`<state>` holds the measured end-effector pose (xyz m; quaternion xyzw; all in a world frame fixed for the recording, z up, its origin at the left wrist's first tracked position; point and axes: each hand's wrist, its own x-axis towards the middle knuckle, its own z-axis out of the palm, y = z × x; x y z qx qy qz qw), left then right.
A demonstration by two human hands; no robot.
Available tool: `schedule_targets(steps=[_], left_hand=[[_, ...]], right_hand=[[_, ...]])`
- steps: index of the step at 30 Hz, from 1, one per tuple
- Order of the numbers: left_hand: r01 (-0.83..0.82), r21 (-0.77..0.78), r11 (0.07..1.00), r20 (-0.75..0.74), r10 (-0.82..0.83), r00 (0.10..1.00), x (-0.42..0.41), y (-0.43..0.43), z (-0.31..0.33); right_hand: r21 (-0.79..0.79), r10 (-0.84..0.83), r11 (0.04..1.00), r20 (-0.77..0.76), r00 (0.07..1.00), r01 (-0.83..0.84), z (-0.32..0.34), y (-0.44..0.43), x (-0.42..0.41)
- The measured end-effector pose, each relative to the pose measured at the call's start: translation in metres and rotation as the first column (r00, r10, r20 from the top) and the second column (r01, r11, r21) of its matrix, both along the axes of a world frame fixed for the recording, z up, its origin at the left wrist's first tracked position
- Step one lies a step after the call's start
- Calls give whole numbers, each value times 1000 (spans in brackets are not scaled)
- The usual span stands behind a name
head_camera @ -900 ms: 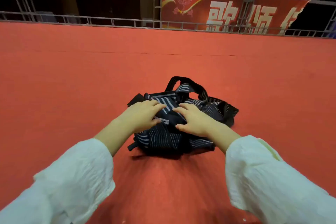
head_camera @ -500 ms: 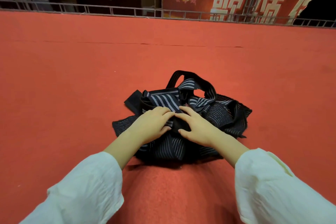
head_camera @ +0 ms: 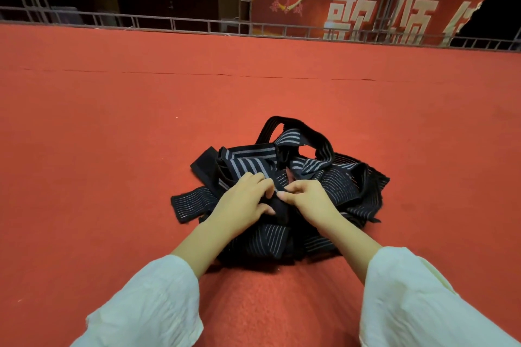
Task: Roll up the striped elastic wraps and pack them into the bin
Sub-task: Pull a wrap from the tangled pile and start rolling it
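A tangled pile of black elastic wraps with white stripes (head_camera: 332, 183) lies on the red carpet straight in front of me. My left hand (head_camera: 242, 203) and my right hand (head_camera: 307, 200) meet over the middle of the pile. Both have curled fingers and pinch the same dark strip of wrap between them. One loose end (head_camera: 189, 201) sticks out flat to the left, and a loop (head_camera: 298, 128) arches up at the back. No bin is in view.
Red carpet (head_camera: 112, 135) stretches on all sides of the pile. A metal truss rail (head_camera: 174, 24) runs along the far edge, with a red banner (head_camera: 352, 5) and dark space behind it.
The pile now sits nearer and more spread out, with an end lying out to the left. Both hands went from resting flat on the wraps to pinching a strip at the centre.
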<state>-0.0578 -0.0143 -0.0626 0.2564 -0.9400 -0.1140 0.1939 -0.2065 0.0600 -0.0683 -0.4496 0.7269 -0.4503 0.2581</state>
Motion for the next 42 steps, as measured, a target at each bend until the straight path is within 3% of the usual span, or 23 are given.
schedule_targets(steps=[6,15,22,25,29,32,34,36,39,42], left_hand=[[-14,-71,997,-34,12,999,4,4,2],[-30,-54,998,-65,27,998,8,3,9],[13,-64,998,-80,-18,997,21,-5,8],[28,-38,999,-80,-31,996,24,-5,11],[55,46,997,-112,-49,993,35,-5,13],[15,122,992,-113,-1,994,50,-12,15],[11,170,985,-80,3,997,54,-14,13],[29,243,970,-23,-24,999,55,-14,12],[20,137,990,45,-26,999,60,-16,10],[-96,159,983,-125,116,985,73,-16,15]], right_hand=[[1,-30,1000,-21,999,30,4,-3,4],[-51,-70,996,-57,996,67,7,-1,9],[-36,-57,998,31,998,58,9,-7,15],[-18,-72,997,93,993,74,7,-12,18],[-61,-252,965,81,964,257,4,-11,-2],[-69,-176,979,182,967,191,3,-6,-11],[-44,-91,994,130,987,97,3,-9,0],[-15,-24,1000,-41,999,23,4,-10,12],[51,39,998,-336,941,-23,12,-1,21],[-101,21,992,-475,880,-78,22,9,30]])
